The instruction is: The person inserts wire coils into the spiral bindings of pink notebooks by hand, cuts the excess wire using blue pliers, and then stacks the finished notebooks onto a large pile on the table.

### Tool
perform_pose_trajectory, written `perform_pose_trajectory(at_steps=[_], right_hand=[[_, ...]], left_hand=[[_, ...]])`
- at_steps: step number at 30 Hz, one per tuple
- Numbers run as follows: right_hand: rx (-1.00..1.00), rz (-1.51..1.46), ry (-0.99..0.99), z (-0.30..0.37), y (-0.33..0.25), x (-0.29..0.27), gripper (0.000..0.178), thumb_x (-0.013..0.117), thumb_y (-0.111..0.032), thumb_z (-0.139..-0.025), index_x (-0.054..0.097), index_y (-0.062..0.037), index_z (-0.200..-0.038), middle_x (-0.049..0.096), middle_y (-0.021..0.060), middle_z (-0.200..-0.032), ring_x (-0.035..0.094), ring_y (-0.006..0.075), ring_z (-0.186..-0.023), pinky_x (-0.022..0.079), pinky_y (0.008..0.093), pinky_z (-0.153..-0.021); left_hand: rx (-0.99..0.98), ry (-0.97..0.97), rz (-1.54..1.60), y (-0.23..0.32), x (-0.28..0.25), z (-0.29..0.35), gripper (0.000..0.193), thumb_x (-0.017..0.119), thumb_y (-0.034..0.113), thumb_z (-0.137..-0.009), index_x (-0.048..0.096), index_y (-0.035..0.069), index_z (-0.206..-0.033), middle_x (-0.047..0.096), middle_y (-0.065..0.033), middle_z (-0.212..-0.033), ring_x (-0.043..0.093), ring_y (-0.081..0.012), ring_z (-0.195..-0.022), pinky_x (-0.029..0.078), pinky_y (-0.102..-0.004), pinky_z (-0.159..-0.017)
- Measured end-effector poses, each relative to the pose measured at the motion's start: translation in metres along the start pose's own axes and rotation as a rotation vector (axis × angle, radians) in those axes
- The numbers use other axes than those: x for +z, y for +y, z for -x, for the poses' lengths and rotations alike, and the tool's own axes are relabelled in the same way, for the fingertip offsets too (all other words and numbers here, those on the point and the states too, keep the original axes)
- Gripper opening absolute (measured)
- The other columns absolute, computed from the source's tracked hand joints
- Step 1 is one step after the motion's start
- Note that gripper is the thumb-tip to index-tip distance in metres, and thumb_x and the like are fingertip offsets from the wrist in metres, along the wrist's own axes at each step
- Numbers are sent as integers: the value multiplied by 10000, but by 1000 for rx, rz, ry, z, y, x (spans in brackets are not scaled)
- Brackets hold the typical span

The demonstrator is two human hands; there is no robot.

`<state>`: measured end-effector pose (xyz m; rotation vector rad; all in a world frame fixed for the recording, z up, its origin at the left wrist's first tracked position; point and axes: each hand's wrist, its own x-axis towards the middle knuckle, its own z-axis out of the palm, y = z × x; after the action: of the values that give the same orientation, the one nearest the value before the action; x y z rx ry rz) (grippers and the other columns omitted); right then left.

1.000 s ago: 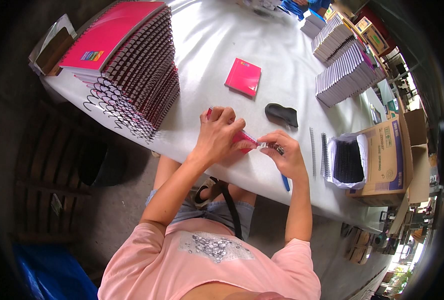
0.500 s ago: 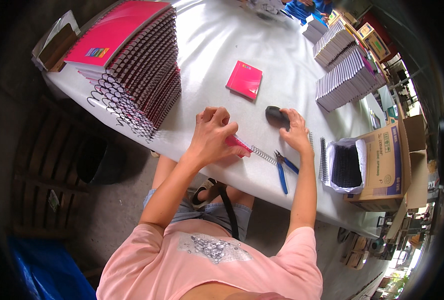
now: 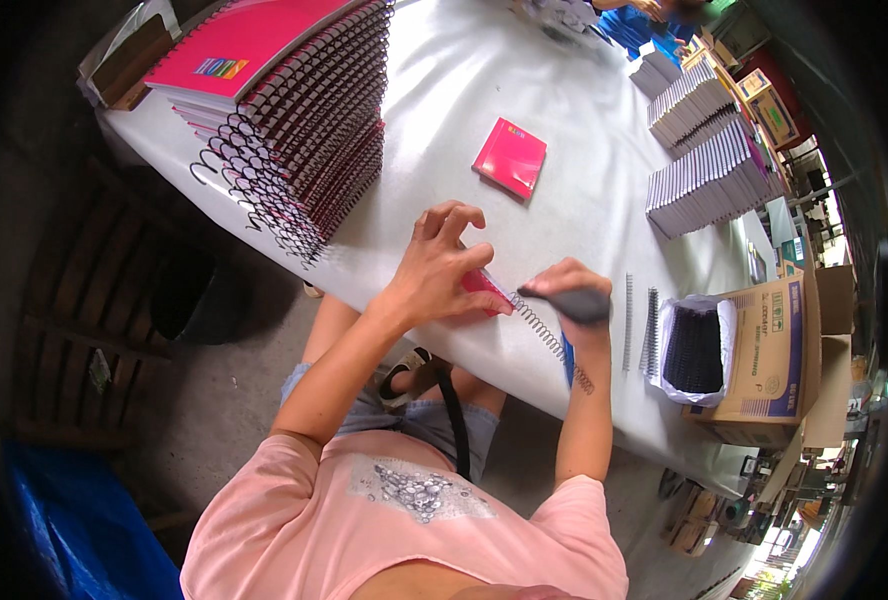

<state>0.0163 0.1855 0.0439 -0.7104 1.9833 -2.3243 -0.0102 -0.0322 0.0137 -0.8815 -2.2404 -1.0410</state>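
My left hand (image 3: 434, 265) pinches a small pink notebook (image 3: 479, 288) at the table's near edge. From the notebook's right corner a thin wire spiral (image 3: 538, 324) sticks out, running down past my right wrist. My right hand (image 3: 570, 272) grips a black rounded tool (image 3: 579, 306), its narrow tip close to the spot where the spiral meets the notebook. Blue-handled pliers (image 3: 567, 358) lie beneath the spiral, mostly covered by my right forearm. Farther off, another small pink notebook (image 3: 510, 158) rests flat on the white table (image 3: 434, 120).
A tall stack of large pink spiral notebooks (image 3: 309, 120) stands at left. Loose spirals (image 3: 650, 330) lie beside a white bag (image 3: 728, 345) of black spirals and a cardboard box (image 3: 764, 335). Stacked unbound books (image 3: 709, 180) and a person in blue (image 3: 629, 30) are at far right.
My right hand has taken hold of the black tool, lifted it and brought it nearer to me, beside the spiral. My left hand still pinches the notebook. The pliers have become mostly hidden.
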Motion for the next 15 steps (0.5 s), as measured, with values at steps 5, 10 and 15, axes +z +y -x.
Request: perform_pose_trajectory(at_steps=[5, 10, 15], right_hand=[[107, 773, 109, -13, -6, -4, 279, 601, 98, -592, 720, -34, -807, 624, 90, -729, 609, 165, -691, 459, 266, -614], [51, 854, 42, -19, 1, 5, 337, 619, 106, -571, 725, -71, -837, 631, 78, -753, 619, 186, -711, 482, 294, -648], [-18, 589, -56, -20, -3, 13, 317, 611, 100, -588, 724, -61, -836, 613, 90, -742, 596, 193, -689, 463, 276, -647]], left_hand=[[1, -18, 47, -2, 2, -1, 542, 746, 569, -551, 551, 94, -725, 417, -105, -1129, 343, -325, -1152, 323, -462, -933], [8, -54, 31, -2, 2, -2, 544, 758, 557, -540, 545, 89, -717, 413, -109, -1150, 340, -328, -1153, 351, -472, -919], [-62, -36, 87, -8, 0, -4, 587, 791, 555, -470, 540, 79, -705, 405, -112, -1167, 345, -333, -1133, 377, -471, -900]])
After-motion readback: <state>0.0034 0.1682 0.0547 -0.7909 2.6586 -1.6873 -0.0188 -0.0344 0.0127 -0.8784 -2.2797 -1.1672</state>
